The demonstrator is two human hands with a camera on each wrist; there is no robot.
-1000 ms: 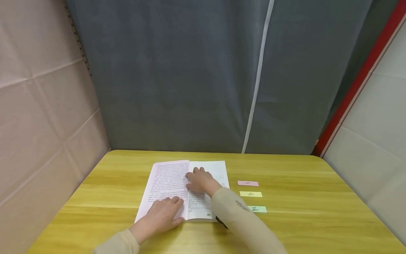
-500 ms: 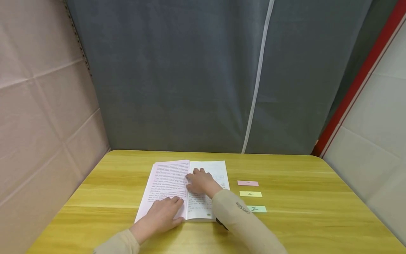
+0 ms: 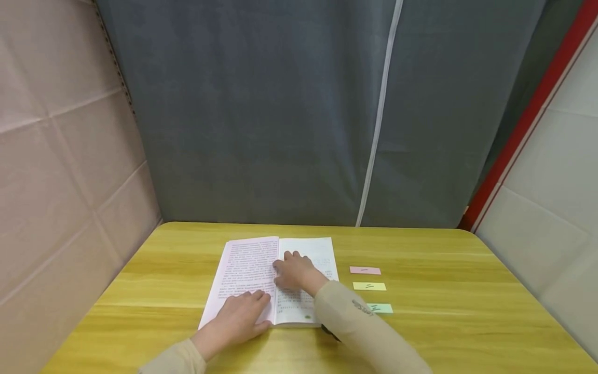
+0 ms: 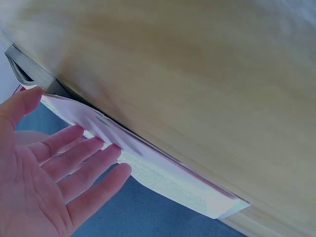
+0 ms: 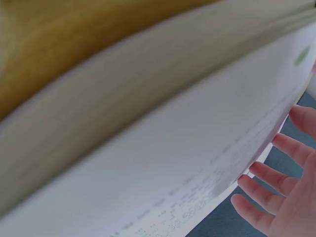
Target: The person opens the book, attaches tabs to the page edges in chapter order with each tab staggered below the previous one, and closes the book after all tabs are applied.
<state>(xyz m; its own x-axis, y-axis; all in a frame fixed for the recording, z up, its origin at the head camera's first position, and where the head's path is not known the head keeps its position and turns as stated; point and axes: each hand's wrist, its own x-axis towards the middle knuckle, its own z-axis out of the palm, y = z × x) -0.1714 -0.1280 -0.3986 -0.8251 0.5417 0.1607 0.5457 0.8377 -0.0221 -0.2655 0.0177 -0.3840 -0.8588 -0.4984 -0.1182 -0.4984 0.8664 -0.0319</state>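
Note:
An open book (image 3: 252,259) lies flat on the wooden table (image 3: 444,322); its left page looks pinkish, its right page white. My left hand (image 3: 243,317) rests flat on the lower part of the left page, fingers straight (image 4: 74,163). My right hand (image 3: 294,271) presses flat on the right page beside the spine, fingers spread (image 5: 269,190). Both arms wear beige sleeves. In the wrist views the book's page edges (image 4: 148,158) and printed right page (image 5: 197,163) fill most of the frame.
Three small sticky notes lie in a column right of the book: pink (image 3: 365,270), yellow (image 3: 369,286) and green (image 3: 380,308), the green one partly behind my right sleeve. A grey curtain (image 3: 299,104) hangs behind the table, padded panels at both sides.
My right hand has slid a little toward me along the spine. The left hand and the book stay where they were.

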